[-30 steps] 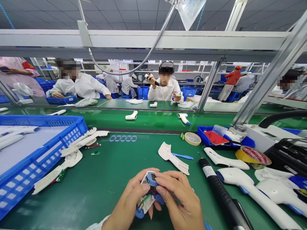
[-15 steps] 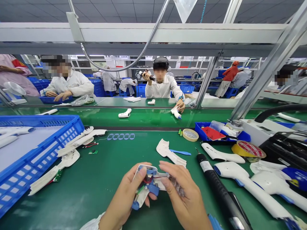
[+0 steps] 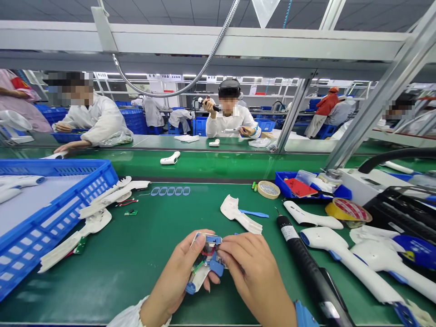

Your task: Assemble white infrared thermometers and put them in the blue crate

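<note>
My left hand (image 3: 177, 277) grips an opened white and blue thermometer half-shell (image 3: 203, 261), its inside with red wires and a green board facing up. My right hand (image 3: 254, 272) pinches the blue inner part at the shell's upper right, fingers closed on it. Both hands hover low over the green mat (image 3: 136, 254) near the front edge. A loose white shell half (image 3: 238, 213) and a thin blue pry tool (image 3: 254, 213) lie just beyond my hands. A black electric screwdriver (image 3: 306, 263) lies to the right.
A blue crate (image 3: 51, 209) stands at left, with white shell halves (image 3: 102, 204) beside it. Assembled white thermometers (image 3: 344, 254), tape rolls (image 3: 347, 210) and a blue parts tray (image 3: 306, 187) crowd the right. Other workers sit across the green conveyor (image 3: 204, 165).
My right hand has slid left onto the shell's blue inner part and closed on it. The worker opposite lifted a thermometer off the conveyor. The view tilted slightly.
</note>
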The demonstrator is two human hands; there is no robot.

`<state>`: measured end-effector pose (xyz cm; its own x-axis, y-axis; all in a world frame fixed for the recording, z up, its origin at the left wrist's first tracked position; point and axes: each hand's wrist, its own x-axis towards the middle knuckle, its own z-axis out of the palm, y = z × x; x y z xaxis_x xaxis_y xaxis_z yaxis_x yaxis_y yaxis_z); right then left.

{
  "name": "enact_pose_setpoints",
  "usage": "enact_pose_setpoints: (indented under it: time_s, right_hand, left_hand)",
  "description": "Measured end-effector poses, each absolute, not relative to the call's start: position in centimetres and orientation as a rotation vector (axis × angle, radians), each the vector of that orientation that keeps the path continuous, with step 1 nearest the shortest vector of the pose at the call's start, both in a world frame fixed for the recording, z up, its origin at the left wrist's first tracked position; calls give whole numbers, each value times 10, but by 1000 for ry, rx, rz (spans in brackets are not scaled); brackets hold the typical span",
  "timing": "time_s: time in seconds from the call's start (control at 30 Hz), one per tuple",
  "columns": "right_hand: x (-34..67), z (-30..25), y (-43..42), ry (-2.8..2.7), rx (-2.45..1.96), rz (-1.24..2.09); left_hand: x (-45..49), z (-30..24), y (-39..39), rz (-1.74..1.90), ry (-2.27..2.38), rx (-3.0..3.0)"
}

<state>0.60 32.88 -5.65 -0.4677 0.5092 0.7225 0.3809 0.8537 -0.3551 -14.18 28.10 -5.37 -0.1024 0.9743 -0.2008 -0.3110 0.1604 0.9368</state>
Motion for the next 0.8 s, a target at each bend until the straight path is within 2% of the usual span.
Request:
enact_pose_setpoints:
  time_s: [0.33,0.57,0.8]
  right_hand:
    - [0,-68,336,-2125,-618,28]
    - [12,-54,327,-2269,-611,348]
    - [16,-48,322,-2149,-626,327]
  left_hand:
    - [-142,-54,282,1255,1215,792]
    - [-146,-53,283,1263,1218,792]
    - [-149,-60,278,1257,1263,923]
